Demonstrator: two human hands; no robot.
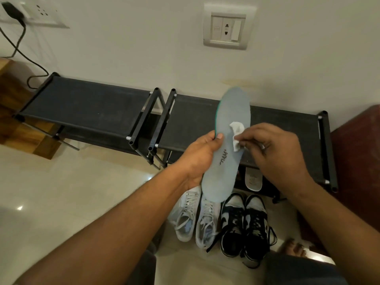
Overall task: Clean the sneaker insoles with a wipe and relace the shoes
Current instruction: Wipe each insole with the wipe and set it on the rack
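Head view, the only one: the left hand (200, 159) grips one grey insole (232, 112) by its edge. Only the thumb shows on the face, with the other fingers hidden behind. The insole is held up in the air in front of the right-hand rack, toe end up, heel end down. Its heel covers the toes of the pale sneakers (186, 219). The print on it is too small to read. The right hand (275, 149) pinches one crumpled white wipe (236, 128) against the insole's middle, and part of the wipe is tucked under the fingertips. Count on the floor: four sneakers, a pale pair and a dark pair (236, 223), side by side, all with laces in. Two black racks (88, 108) stand along the wall. The lower shelf is in shadow, with something pale there that I can't make out. A bare foot (293, 248) peeks in at lower right. There are two wall plates; the left one (41, 14) is cut off at the frame edge.
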